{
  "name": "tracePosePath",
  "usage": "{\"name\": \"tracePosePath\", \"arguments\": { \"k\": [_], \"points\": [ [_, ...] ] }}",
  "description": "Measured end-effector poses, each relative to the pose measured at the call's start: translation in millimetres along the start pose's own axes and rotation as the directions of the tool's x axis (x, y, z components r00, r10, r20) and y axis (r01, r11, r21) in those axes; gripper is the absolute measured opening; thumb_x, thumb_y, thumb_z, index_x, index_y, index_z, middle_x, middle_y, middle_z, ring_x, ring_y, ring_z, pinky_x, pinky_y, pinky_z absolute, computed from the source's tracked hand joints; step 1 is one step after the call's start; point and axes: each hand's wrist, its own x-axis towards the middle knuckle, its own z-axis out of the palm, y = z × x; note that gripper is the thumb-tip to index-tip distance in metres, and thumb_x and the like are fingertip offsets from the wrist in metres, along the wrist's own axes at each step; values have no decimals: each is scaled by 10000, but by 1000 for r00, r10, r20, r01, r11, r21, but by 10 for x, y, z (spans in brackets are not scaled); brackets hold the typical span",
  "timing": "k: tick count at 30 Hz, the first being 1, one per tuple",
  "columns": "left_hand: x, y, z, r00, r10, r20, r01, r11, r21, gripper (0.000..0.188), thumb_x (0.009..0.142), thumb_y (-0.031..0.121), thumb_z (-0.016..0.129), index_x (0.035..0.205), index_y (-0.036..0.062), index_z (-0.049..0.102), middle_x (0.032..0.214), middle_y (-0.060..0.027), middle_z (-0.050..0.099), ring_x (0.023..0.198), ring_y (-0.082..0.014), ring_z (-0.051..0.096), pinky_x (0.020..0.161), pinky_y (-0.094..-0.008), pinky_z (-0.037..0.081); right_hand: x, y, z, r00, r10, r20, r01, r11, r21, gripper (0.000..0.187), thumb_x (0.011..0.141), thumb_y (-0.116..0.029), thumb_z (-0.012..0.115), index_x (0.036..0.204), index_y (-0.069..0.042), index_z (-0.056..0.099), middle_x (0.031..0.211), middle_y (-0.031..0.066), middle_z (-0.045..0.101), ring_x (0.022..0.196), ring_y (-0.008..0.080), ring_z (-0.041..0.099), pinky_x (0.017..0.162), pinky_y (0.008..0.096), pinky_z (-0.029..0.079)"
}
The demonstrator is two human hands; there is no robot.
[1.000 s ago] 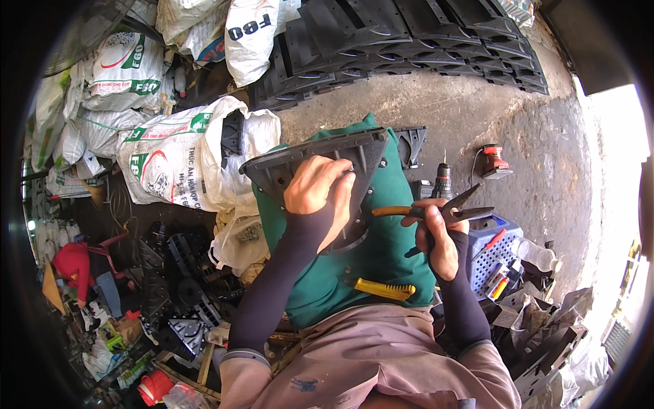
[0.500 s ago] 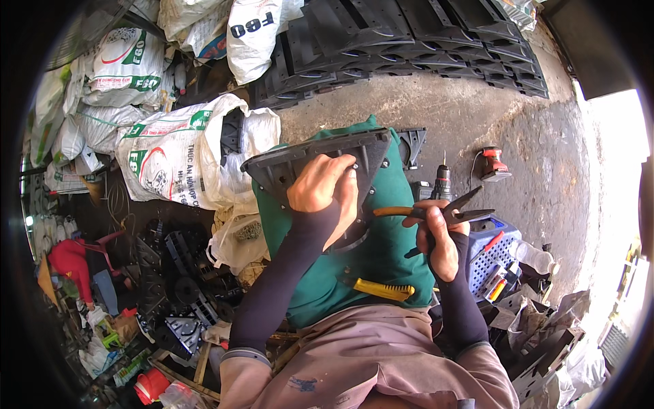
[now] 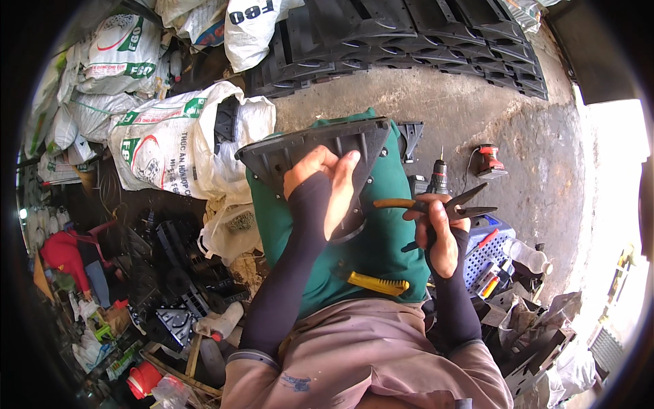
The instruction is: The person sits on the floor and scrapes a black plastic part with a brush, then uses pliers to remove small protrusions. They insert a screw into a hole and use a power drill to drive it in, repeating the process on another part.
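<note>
A black triangular plastic bracket (image 3: pixel 272 151) lies across a green cloth cushion (image 3: pixel 375 238) in front of me. My left hand (image 3: pixel 320 170) is on the bracket's ribbed face, with its fingers bent and pressed together. Anything they pinch is hidden. To the right, my right hand (image 3: pixel 437 228) grips a pair of pliers (image 3: pixel 402 203) with orange-brown handles. The pliers' jaws stand apart, pointing right, away from the bracket. Closer to my body, a yellow utility knife (image 3: pixel 378 283) rests on the green cloth.
A cordless drill (image 3: pixel 439 178) and a red sander (image 3: pixel 489 161) stand on the floor at right, near a blue perforated crate (image 3: pixel 485 259). White sacks (image 3: pixel 160 146) fill the left. Black panels (image 3: pixel 409 48) are stacked at the back. A person in red (image 3: pixel 63 255) is far left.
My left hand has turned slightly on the bracket; the small metal piece that showed at its fingertips is no longer visible. The pliers stay in my right hand. The whole view has shifted slightly.
</note>
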Motion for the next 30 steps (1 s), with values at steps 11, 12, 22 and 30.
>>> {"name": "tracePosePath", "arguments": {
  "k": [11,12,22,30],
  "points": [
    [68,54,-7,998,63,-14,-60,979,194,369,839,302,685,646,23,537,544,-115,527,511,-237,531,556,-364,424,-102,-288,88,987,-159,3,159,980,-117,348,994,-296,484,1080,26,583,800,116,681,477,57,431,451,215,344],
    [65,48,-18,997,77,-18,-74,984,160,375,837,324,686,657,24,550,571,-128,555,532,-262,558,566,-375,435,-124,-343,102,982,-190,-10,186,972,-143,359,985,-308,501,1086,25,589,801,113,682,501,56,437,464,225,360],
    [-64,-181,-408,879,454,-145,-442,891,109,177,860,187,671,941,34,632,783,-86,644,731,-228,633,615,-293,470,-38,-569,367,892,-445,78,438,812,-386,208,926,-109,603,1114,-19,613,879,110,704,763,173,662,668,278,502],
    [343,-317,-545,672,739,-59,-640,619,456,424,781,348,724,1102,86,633,1101,-82,595,1137,-279,512,1062,-497,236,193,-561,643,693,-655,300,680,457,-574,188,825,-39,691,1007,-66,653,739,107,649,618,218,643,571,302,483]
  ]
}}
